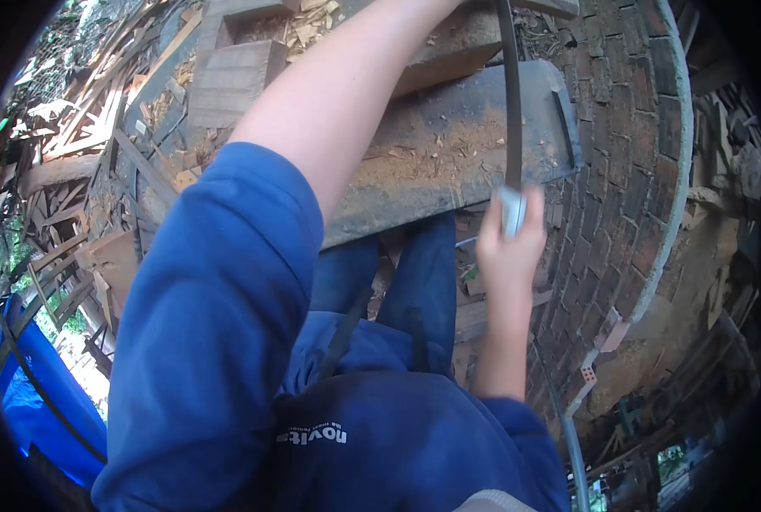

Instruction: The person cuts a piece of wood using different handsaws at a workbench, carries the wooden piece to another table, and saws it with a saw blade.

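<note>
My right hand [513, 230] is closed around a small light-grey boxy body with a long dark strip, which looks like a tape measure [512, 209]. Its strip [512, 94] runs away from me past the top edge of the view. The left forearm [338, 102] reaches over a wooden beam [457, 55], and the hand itself lies beyond the top edge. Beneath the strip is a dark, flat board [432, 175] strewn with sawdust and chips.
Cut wooden blocks [235, 81] stand at the upper left among wood shavings. Scrap wood [73, 145] is heaped on the left, above a blue tarp [48, 410]. A curving brick surface [607, 179] with a pale edge lies to the right.
</note>
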Demonstrator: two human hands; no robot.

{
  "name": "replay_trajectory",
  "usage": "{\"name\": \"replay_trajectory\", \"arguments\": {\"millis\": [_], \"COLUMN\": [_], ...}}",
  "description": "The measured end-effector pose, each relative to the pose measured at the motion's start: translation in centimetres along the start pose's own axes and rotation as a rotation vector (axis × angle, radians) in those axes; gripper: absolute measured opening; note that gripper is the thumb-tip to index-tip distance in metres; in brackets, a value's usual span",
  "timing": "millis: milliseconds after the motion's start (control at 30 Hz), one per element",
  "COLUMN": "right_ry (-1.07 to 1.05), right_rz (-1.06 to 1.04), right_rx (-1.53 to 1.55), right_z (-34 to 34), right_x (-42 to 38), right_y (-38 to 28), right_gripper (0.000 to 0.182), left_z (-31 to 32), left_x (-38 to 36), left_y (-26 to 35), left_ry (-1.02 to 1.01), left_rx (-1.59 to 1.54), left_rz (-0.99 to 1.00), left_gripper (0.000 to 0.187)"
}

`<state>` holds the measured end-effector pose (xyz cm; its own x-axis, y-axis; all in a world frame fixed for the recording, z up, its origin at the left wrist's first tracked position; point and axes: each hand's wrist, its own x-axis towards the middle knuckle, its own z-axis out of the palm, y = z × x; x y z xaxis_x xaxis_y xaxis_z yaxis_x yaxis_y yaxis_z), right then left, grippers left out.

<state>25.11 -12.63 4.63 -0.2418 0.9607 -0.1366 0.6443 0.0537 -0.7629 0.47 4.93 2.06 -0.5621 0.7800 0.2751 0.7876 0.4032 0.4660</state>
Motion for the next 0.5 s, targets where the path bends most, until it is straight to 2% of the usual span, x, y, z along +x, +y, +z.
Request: {"name": "replay_trajectory", "arguments": {"millis": [67,100,167,233,267,300,333,400,433,500], "right_ry": [0.034,0.032,-0.019,-0.021,-0.020,-0.031,0.001,0.016,0.004,-0.016], "right_rz": [-0.091,-0.071,-0.049,-0.077,-0.075,0.026,-0.003,-0.134,-0.094,-0.108], "right_rx": [0.043,0.005,-0.076,-0.047,-0.024,-0.060,-0.028,-0.046,-0.066,-0.061], "right_z": [-1.0,-0.7,1.3,1.8,1.9,0.9,-0.1,-0.9,-0.7,2.1], "right_x": [-3.2,-1.0,7.0,7.6,7.0,3.2,-0.7,-2.9,-1.2,7.9], "right_y": [1.2,-0.3,-2.8,-2.5,-1.8,-1.4,0.0,-0.5,0.3,-2.8], "right_gripper": [0.020,0.020,0.019,0.019,0.019,0.021,0.024,0.028,0.027,0.020], "left_z": [-0.1,0.6,0.5,0.0,-0.2,-0.2,0.0,-0.4,-0.3,-0.1], "left_x": [-0.1,-0.4,-0.2,0.4,0.4,0.2,0.1,0.2,0.2,0.2], "left_y": [-0.2,-0.6,-0.3,-0.6,-0.4,-0.2,-0.1,-0.4,-0.4,-0.7], "left_ry": [-0.013,0.079,0.087,0.096,0.028,-0.042,-0.042,0.047,-0.058,-0.011], "left_rx": [0.037,0.006,-0.035,-0.066,-0.016,0.030,0.023,0.004,0.031,-0.028], "left_rz": [0.024,0.104,0.073,0.012,0.015,0.026,0.015,0.020,0.029,0.029], "left_gripper": [0.033,0.033,0.033,0.032,0.033,0.033,0.033,0.035,0.036,0.036]}}
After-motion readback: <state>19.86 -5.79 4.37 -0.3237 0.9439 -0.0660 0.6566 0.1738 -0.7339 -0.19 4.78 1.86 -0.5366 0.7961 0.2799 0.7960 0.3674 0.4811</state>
